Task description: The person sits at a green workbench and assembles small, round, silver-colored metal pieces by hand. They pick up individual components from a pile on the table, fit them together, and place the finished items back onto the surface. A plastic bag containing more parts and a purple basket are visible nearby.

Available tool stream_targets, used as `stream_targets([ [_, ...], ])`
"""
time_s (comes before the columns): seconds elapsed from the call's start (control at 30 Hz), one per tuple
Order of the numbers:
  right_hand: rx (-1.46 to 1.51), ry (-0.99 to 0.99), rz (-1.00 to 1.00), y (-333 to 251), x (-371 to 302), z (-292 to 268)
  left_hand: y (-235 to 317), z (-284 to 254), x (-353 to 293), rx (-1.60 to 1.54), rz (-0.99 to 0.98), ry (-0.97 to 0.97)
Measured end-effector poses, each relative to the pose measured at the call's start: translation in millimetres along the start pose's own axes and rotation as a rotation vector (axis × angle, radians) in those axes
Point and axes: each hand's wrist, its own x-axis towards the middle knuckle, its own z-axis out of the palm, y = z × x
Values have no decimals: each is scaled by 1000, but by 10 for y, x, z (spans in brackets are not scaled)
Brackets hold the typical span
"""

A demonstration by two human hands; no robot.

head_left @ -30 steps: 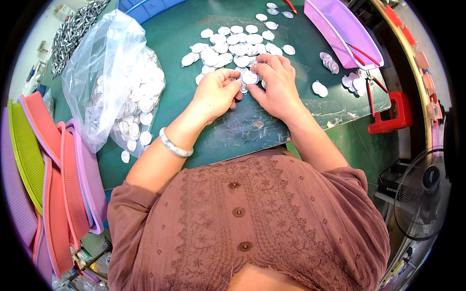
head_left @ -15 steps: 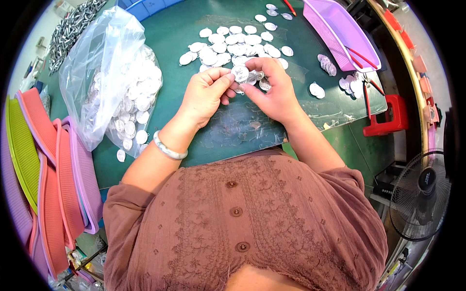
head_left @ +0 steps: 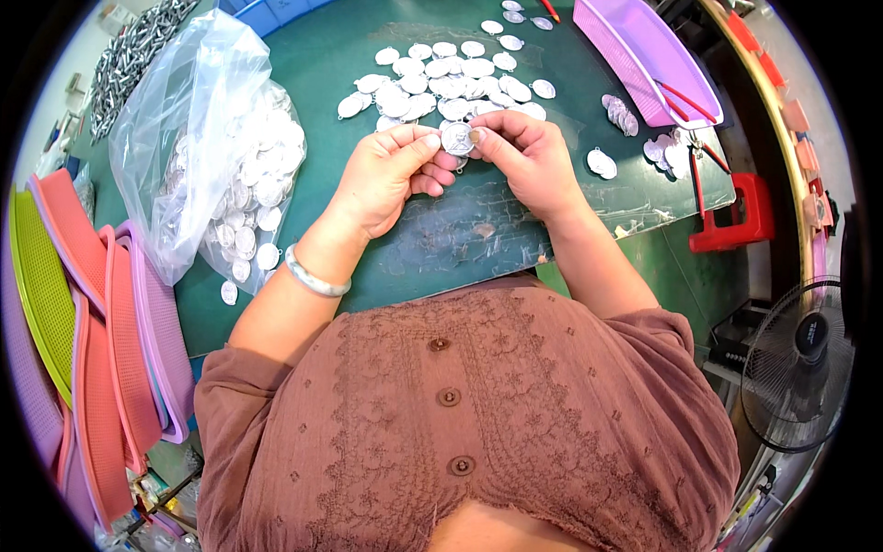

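Presently, one silver oval pendant (head_left: 457, 138) is pinched between the fingertips of the left hand (head_left: 391, 175) and the right hand (head_left: 529, 156), raised just above the green table (head_left: 368, 37). Many pendants (head_left: 441, 83) are laid out beyond the hands; a bulging clear bag (head_left: 230, 175) remains unemptied at left, so much work is judged outstanding.

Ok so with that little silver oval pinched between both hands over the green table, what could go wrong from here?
The silver oval is held only by the fingertips of the left hand and right hand, so it could slip and drop into the loose pile of ovals just beyond, where it would probably be hard to tell apart. Also, the left forearm lies close to the open plastic bag of ovals; a nudge might spill more onto the table.
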Motion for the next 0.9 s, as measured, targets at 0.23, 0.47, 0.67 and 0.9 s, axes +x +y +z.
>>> stream_targets([
  [0.23, 22, 7, 21, -39, -7, -11, -2, -8, 4, -81, -30, -32],
  [0.47, 103, -14, 85, -49, -3, -21, -3, 8, 2, -105, -48, -17],
  [0.67, 142, -22, 96, -44, -8, -32, -8, 21, -9, -30, -51, -5],
  [0.9, 145, -15, 105, -60, -13, -28, -8, 36, -14, 26, -55, 15],
])
